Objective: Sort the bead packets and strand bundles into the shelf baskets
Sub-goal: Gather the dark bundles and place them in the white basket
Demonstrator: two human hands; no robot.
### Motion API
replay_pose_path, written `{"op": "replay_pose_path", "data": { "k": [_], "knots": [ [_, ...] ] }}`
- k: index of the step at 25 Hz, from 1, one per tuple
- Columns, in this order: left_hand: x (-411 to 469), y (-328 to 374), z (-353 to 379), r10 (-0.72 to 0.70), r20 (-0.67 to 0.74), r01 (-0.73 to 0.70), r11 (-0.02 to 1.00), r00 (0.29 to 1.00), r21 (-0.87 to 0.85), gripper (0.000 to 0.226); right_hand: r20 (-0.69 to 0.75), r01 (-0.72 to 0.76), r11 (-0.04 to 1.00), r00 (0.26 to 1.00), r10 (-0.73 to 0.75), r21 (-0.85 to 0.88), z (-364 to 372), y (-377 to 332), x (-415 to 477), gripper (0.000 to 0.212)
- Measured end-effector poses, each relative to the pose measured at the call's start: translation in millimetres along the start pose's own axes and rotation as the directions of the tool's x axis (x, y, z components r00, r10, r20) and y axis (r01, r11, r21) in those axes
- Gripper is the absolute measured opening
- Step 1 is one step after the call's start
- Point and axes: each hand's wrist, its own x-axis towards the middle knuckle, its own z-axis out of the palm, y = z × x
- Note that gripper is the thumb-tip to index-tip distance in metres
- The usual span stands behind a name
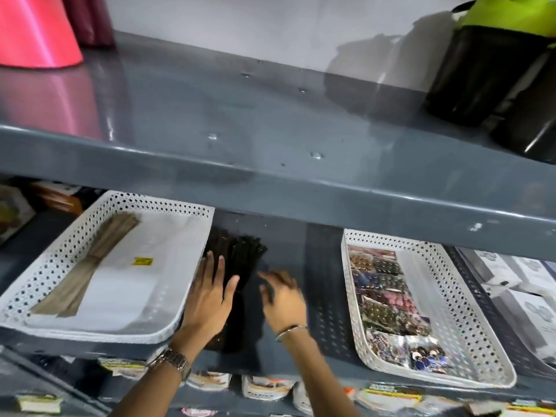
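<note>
A dark strand bundle (240,260) lies on the grey shelf between two white perforated baskets. My left hand (210,299) rests flat on its left side, fingers spread, against the left basket (54,266). My right hand (282,299), blurred, hovers at the bundle's right edge with curled fingers. The left basket holds a tan strand bundle (90,263) lying on white packets. Several colourful bead packets (388,299) fill the left half of the right basket (463,311).
An upper grey shelf (270,164) overhangs the baskets, carrying a pink roll (33,31) at left and black containers (481,76) at right. White boxes (529,284) sit at far right. Packaged goods (264,386) line the shelf below.
</note>
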Motion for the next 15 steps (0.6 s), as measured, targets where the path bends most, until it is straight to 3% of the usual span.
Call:
{"op": "replay_pose_path", "data": {
  "k": [4, 6, 8, 10, 12, 13, 15],
  "knots": [
    [-1, -28, 30, -0.034, 0.269, 0.028, 0.999, 0.963, 0.026, 0.07, 0.169, -0.344, 0.935, 0.93, 0.325, 0.092, 41, -37, 22, 0.032],
    [-3, -30, 30, -0.081, 0.214, 0.079, 0.997, 0.974, 0.018, 0.038, 0.237, -0.507, 0.856, 0.848, 0.475, 0.098, 46, -47, 30, 0.042],
    [0, -19, 23, -0.132, 0.148, 0.151, 0.981, 0.98, -0.125, 0.063, 0.299, -0.62, 0.778, 0.765, 0.57, 0.105, 50, -50, 40, 0.051],
    [9, -3, 12, -0.264, 0.153, 0.295, 0.925, 0.952, -0.238, 0.068, 0.359, -0.702, 0.7, 0.692, 0.626, 0.132, 50, -41, 46, 0.052],
    [21, 6, 7, -0.456, 0.297, 0.539, 0.768, 0.839, -0.346, 0.063, 0.419, -0.739, 0.642, 0.659, 0.624, 0.206, 39, -22, 47, 0.044],
    [25, 10, 4, -0.5, 0.417, 0.651, 0.613, 0.759, -0.449, 0.056, 0.45, -0.753, 0.602, 0.65, 0.613, 0.268, 28, -12, 46, 0.035],
    [32, 18, -10, -0.448, 0.596, 0.739, 0.292, 0.667, -0.607, 0.033, 0.544, -0.795, 0.429, 0.606, 0.581, 0.429, -1, 11, 39, 0.008]
  ]
}}
